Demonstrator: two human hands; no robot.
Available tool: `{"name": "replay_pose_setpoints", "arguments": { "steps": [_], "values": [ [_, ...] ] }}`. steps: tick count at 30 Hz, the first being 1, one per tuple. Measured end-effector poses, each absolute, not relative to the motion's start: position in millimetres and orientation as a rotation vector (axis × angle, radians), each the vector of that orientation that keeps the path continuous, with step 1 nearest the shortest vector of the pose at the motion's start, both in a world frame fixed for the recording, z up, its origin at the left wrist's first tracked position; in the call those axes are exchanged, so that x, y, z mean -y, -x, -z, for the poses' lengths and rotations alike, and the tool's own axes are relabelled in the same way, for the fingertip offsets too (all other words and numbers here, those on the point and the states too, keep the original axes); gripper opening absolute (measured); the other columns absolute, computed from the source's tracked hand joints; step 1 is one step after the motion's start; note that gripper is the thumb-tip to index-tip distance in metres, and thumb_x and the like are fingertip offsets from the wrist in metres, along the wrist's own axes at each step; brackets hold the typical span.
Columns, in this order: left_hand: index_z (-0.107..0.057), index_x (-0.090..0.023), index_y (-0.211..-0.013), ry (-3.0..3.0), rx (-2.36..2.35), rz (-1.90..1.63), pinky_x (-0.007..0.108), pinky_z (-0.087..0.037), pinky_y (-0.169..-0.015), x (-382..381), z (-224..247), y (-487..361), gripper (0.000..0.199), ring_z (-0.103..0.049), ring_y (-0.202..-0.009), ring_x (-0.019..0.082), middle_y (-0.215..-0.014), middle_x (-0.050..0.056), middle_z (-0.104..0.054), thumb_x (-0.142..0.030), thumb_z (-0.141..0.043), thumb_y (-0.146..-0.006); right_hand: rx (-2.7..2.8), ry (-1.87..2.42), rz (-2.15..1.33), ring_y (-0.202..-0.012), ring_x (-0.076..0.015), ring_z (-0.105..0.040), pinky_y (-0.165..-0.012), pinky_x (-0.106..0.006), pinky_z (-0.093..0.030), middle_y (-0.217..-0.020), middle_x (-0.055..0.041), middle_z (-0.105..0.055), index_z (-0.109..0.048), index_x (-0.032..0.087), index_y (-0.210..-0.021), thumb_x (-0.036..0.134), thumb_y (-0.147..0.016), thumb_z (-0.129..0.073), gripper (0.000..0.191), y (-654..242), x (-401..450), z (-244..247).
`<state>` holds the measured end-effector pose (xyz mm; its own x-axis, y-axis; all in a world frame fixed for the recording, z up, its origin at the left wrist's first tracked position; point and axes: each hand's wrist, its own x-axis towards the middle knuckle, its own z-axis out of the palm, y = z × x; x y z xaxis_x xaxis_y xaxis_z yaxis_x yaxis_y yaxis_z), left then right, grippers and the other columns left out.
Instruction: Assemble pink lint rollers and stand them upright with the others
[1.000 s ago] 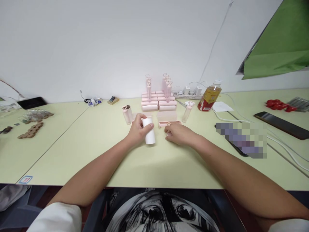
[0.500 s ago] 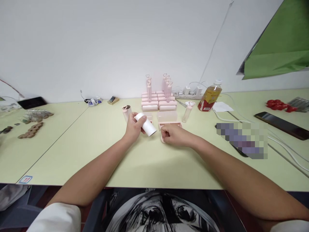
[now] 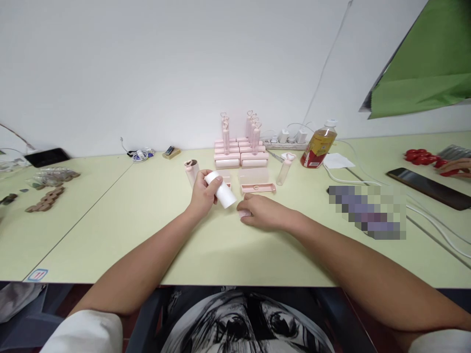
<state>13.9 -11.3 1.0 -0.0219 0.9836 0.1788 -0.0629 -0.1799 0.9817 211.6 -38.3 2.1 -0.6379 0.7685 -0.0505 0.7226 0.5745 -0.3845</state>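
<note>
A white roll (image 3: 224, 194) is gripped in my left hand (image 3: 202, 194), tilted down to the right. Just right of its lower end, my right hand (image 3: 253, 211) has its fingers around a small pale pink piece (image 3: 244, 213), low over the table. Behind my right hand lies an open pink tray (image 3: 258, 188) with a small ring-like part in it, and a translucent cover (image 3: 253, 175) behind that. A roll with a pink heart-topped tube (image 3: 191, 171) stands beyond my left hand. Another heart-topped tube (image 3: 284, 170) stands to the right.
Stacked pink cases (image 3: 241, 154) with several upright tubes stand by the wall. To the right are a drink bottle (image 3: 319, 146), a power strip (image 3: 287, 145), cables and a black phone (image 3: 429, 188). Another person's hand (image 3: 456, 167) touches red items at the far right.
My right hand has moved slightly left and its fingers have spread a little around the pink piece, uncovering the pink tray. Another person's hand has appeared at the far right.
</note>
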Motion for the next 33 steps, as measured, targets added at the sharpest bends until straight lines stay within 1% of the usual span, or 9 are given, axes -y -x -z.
{"name": "replay_pose_setpoints", "arguments": {
  "steps": [2, 5, 9, 12, 18, 21, 24, 29, 33],
  "values": [
    [-0.041, -0.022, -0.098, -1.285, -1.090, -1.376, 0.019, -0.034, -0.032, 11.2, -0.9, -13.7, 0.048, -0.051, -0.045, 0.009, -0.066, -0.008, -0.051, -0.049, -0.070, -0.071, 2.659, 1.292, -0.562, -0.068, -0.0173, -0.052, -0.058, -0.028, -0.032, -0.088, -0.0072, -0.057, -0.061, 0.019, -0.085, 0.020, -0.080, -0.055, 0.008, -212.2, 38.4, -1.3],
    [-0.041, -0.022, -0.098, -1.286, -1.094, -1.369, 0.019, -0.034, -0.033, 10.8, -0.3, -13.5, 0.046, -0.052, -0.046, 0.010, -0.065, -0.007, -0.051, -0.048, -0.069, -0.072, 2.609, 1.308, -0.565, -0.069, -0.0172, -0.051, -0.058, -0.028, -0.032, -0.088, -0.0057, -0.057, -0.054, 0.020, -0.086, 0.020, -0.076, -0.058, 0.011, -213.6, 37.9, -0.2],
    [-0.041, -0.022, -0.097, -1.282, -1.095, -1.378, 0.019, -0.035, -0.034, 10.2, 0.3, -13.7, 0.045, -0.053, -0.047, 0.011, -0.066, -0.007, -0.051, -0.047, -0.069, -0.072, 2.566, 1.270, -0.589, -0.068, -0.0164, -0.048, -0.057, -0.028, -0.030, -0.081, -0.0030, -0.054, -0.045, 0.021, -0.077, 0.018, -0.074, -0.056, 0.013, -215.1, 36.8, 0.3],
    [-0.041, -0.022, -0.098, -1.271, -1.088, -1.386, 0.019, -0.038, -0.034, 10.3, 0.0, -14.3, 0.046, -0.056, -0.050, 0.012, -0.068, -0.006, -0.052, -0.048, -0.071, -0.072, 2.525, 1.242, -0.627, -0.067, -0.0150, -0.046, -0.057, -0.027, -0.030, -0.080, -0.0022, -0.051, -0.041, 0.020, -0.070, 0.020, -0.073, -0.056, 0.015, -214.8, 35.7, -0.1],
    [-0.041, -0.021, -0.105, -1.260, -1.035, -1.420, 0.021, -0.047, -0.037, 9.1, 1.9, -13.9, 0.057, -0.060, -0.056, 0.013, -0.077, -0.004, -0.055, -0.051, -0.075, -0.070, 2.275, 1.197, -0.752, -0.062, -0.0123, -0.045, -0.057, -0.025, -0.030, -0.069, 0.0024, -0.051, -0.045, 0.020, -0.067, 0.021, -0.073, -0.058, 0.014, -208.3, 32.4, 1.2],
    [-0.043, -0.021, -0.108, -1.247, -1.023, -1.451, 0.022, -0.050, -0.039, 7.5, 3.7, -12.8, 0.061, -0.061, -0.059, 0.013, -0.081, -0.003, -0.054, -0.052, -0.076, -0.069, 2.058, 1.216, -0.820, -0.062, -0.0123, -0.045, -0.059, -0.025, -0.032, -0.066, 0.0042, -0.052, -0.050, 0.020, -0.072, 0.030, -0.075, -0.063, 0.016, -206.5, 31.0, 3.8],
    [-0.045, -0.020, -0.110, -1.237, -1.021, -1.492, 0.023, -0.053, -0.041, 6.4, 4.2, -12.3, 0.062, -0.062, -0.062, 0.012, -0.083, -0.002, -0.054, -0.053, -0.077, -0.068, 1.876, 1.178, -0.925, -0.059, -0.0118, -0.046, -0.059, -0.025, -0.033, -0.064, 0.0055, -0.053, -0.052, 0.021, -0.078, 0.040, -0.077, -0.068, 0.024, -206.7, 29.8, 6.7],
    [-0.049, -0.019, -0.112, -1.225, -1.033, -1.497, 0.024, -0.055, -0.045, 6.3, 3.2, -13.3, 0.064, -0.063, -0.063, 0.013, -0.085, -0.001, -0.057, -0.056, -0.078, -0.068, 1.677, 1.029, -1.037, -0.060, -0.0119, -0.048, -0.057, -0.025, -0.035, -0.073, 0.0028, -0.059, -0.052, 0.021, -0.081, 0.050, -0.076, -0.071, 0.035, -205.1, 27.5, 10.6],
    [-0.047, -0.020, -0.112, -1.220, -1.004, -1.476, 0.027, -0.057, -0.046, 7.0, 3.7, -14.3, 0.067, -0.062, -0.058, 0.011, -0.086, -0.001, -0.059, -0.058, -0.078, -0.067, 1.623, 0.968, -0.993, -0.067, -0.0132, -0.051, -0.062, -0.027, -0.040, -0.079, 0.0011, -0.059, -0.051, 0.021, -0.078, 0.050, -0.074, -0.073, 0.037, -201.2, 27.2, 13.6]
  ]
}}
